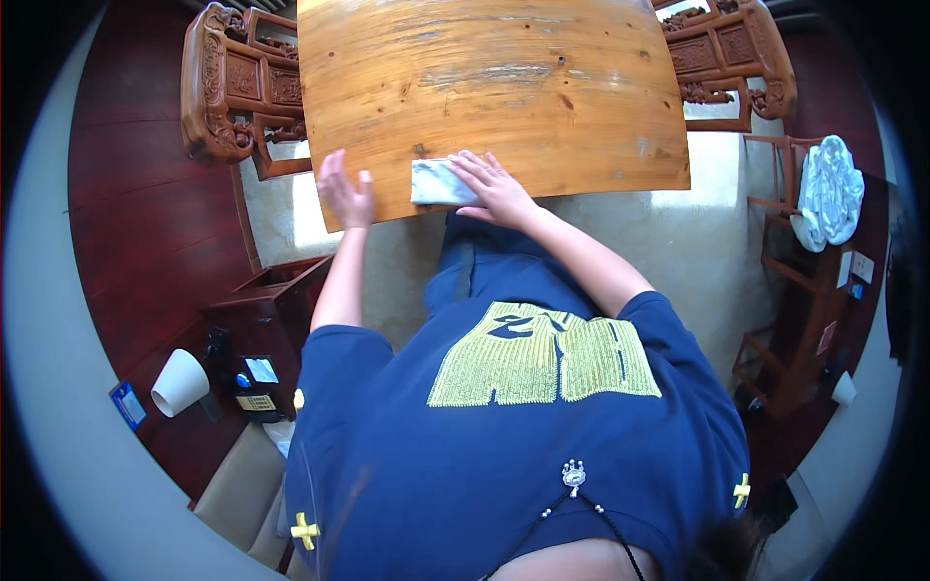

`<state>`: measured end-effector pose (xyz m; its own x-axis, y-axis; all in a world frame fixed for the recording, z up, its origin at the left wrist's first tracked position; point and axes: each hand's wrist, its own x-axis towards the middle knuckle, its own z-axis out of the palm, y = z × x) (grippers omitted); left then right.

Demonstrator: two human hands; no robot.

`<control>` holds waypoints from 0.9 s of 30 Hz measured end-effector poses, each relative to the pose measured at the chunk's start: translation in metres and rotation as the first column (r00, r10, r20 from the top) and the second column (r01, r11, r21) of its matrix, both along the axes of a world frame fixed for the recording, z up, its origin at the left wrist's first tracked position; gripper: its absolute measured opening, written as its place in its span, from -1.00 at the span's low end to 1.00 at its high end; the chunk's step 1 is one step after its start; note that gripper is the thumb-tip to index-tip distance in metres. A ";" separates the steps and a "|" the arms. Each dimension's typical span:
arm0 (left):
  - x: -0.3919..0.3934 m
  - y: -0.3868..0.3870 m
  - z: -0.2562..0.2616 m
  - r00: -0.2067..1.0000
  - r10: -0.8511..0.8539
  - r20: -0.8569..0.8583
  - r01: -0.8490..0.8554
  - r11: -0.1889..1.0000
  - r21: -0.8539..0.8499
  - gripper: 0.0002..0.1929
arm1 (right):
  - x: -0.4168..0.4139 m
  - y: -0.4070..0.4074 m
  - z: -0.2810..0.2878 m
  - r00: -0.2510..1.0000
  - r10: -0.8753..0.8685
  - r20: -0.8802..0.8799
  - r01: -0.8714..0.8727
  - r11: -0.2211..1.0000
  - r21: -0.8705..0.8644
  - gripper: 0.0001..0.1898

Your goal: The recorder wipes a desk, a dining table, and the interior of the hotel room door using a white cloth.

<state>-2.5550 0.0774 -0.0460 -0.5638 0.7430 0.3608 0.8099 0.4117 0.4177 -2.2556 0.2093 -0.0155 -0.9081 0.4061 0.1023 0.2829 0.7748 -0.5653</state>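
A wooden table (508,94) with a worn top stands before me. Near its front edge lies a flat rectangular piece with a white and grey marbled look (438,183); whether it is folded cloth or something stiffer I cannot tell. My right hand (496,190) rests on the right end of this piece, fingers extended over it. Over the table's front left corner is my left hand (347,192), fingers apart, holding nothing and slightly blurred. A gap of bare wood separates it from the piece.
Carved wooden chairs stand at the table's left (243,87) and right (726,58). A plastic-covered bundle (830,192) sits on a wooden frame at right. At left are a dark red cabinet (272,305) and a white lampshade-like object (179,383).
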 end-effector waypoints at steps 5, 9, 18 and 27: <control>0.095 0.034 0.064 0.904 -0.427 -0.016 0.427 0.904 -0.006 -0.28 | 0.017 0.008 0.012 0.944 -0.280 -0.176 0.290 0.957 0.031 -0.12; 0.138 0.044 0.037 0.845 -0.530 -0.074 0.511 0.840 -0.184 -0.30 | 0.005 0.012 0.014 0.850 -0.469 -0.241 0.453 0.883 -0.121 -0.19; 0.127 0.066 0.072 0.823 -0.569 -0.006 0.538 0.782 -0.313 -0.30 | 0.116 0.047 -0.016 0.640 -0.722 -0.262 0.691 0.690 -0.215 -0.32; 0.160 0.064 0.015 0.894 -0.447 -0.010 0.386 0.784 -0.486 -0.33 | 0.233 0.020 -0.055 0.195 -0.947 -0.257 0.912 0.272 -0.307 -0.39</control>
<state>-2.3950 0.1413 -0.0313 -0.1358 0.9899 -0.0394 0.9776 0.1404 0.1568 -2.0222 0.2295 -0.0704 0.2299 0.9520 0.2022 0.5584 0.0411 -0.8286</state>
